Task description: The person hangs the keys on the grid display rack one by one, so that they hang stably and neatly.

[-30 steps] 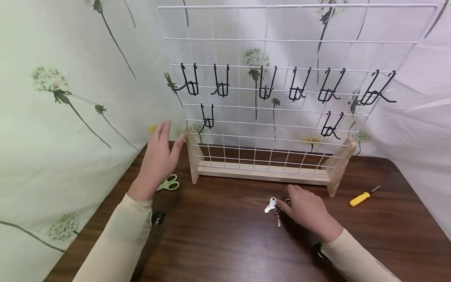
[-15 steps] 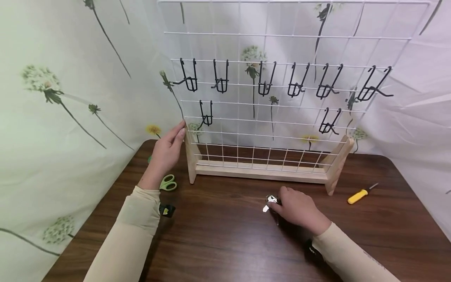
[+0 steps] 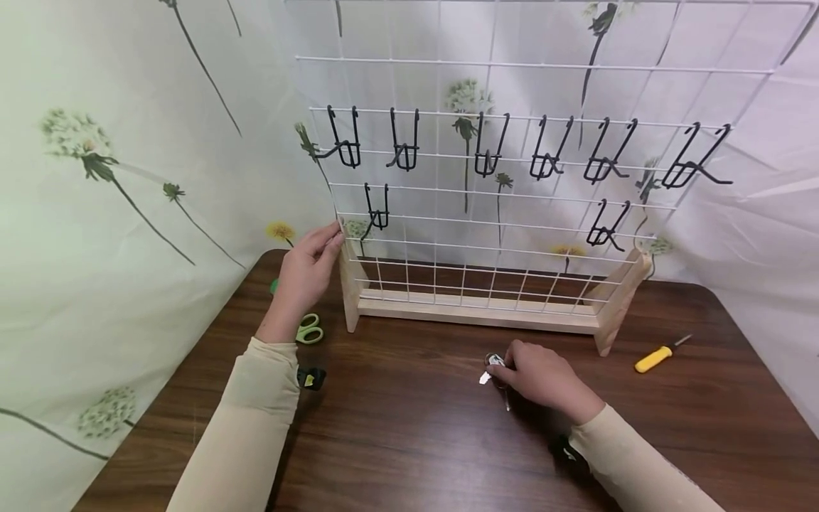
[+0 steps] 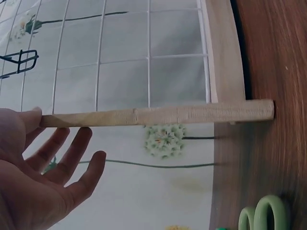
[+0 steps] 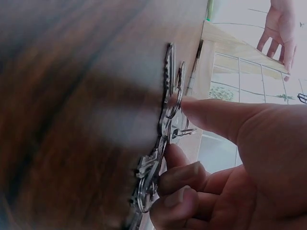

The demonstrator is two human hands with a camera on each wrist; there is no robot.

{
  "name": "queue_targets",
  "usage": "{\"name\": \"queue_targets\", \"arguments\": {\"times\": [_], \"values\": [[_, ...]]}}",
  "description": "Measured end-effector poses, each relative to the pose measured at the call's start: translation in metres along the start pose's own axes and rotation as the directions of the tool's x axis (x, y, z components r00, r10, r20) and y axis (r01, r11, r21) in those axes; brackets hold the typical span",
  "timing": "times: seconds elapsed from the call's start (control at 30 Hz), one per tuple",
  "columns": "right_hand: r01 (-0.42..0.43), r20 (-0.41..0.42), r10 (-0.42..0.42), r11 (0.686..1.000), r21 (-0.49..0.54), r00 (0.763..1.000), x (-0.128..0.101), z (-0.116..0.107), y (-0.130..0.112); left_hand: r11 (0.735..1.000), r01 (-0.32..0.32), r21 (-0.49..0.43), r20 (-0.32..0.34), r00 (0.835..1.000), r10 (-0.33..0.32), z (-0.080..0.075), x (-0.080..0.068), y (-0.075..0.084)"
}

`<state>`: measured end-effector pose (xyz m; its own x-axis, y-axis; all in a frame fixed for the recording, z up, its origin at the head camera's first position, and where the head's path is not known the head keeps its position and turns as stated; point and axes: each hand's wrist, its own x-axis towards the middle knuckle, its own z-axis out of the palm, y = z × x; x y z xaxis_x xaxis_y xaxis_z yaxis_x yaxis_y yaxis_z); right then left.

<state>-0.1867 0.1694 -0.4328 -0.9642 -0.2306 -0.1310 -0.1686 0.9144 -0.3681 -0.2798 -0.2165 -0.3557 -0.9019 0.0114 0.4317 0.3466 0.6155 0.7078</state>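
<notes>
Keys (image 3: 494,370) lie on the table (image 3: 409,441), pinched by the right hand (image 3: 544,380). Left hand (image 3: 306,274), fingers straight, steadies the rack (image 3: 348,284). A loose pinch could drop them

Evenly and brightly lit from overhead, with soft shadows under both arms on the dark brown wooden table (image 3: 397,441). Mild sheen toward 6 o'clock on the tabletop. Wide-angle bending of the white wire grid rack (image 3: 512,67) toward 12 and 3 o'clock. Heavily blurred wood at 9 o'clock in the right wrist view.
</notes>
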Motion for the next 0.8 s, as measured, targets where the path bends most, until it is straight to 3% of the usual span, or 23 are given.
{"name": "queue_targets", "arguments": {"times": [0.57,0.8], "values": [[0.03,0.021,-0.033,0.992,0.119,0.999,0.0062,-0.0007,0.0019,1.0,0.005,-0.027,-0.035,0.999,-0.006,0.0013,-0.0031,-0.0012],[0.006,0.035,-0.013,0.977,0.213,0.999,0.0032,0.0003,-0.0036,1.0,-0.007,-0.028,-0.015,1.0,0.007,0.0015,-0.0035,-0.0027]]}}
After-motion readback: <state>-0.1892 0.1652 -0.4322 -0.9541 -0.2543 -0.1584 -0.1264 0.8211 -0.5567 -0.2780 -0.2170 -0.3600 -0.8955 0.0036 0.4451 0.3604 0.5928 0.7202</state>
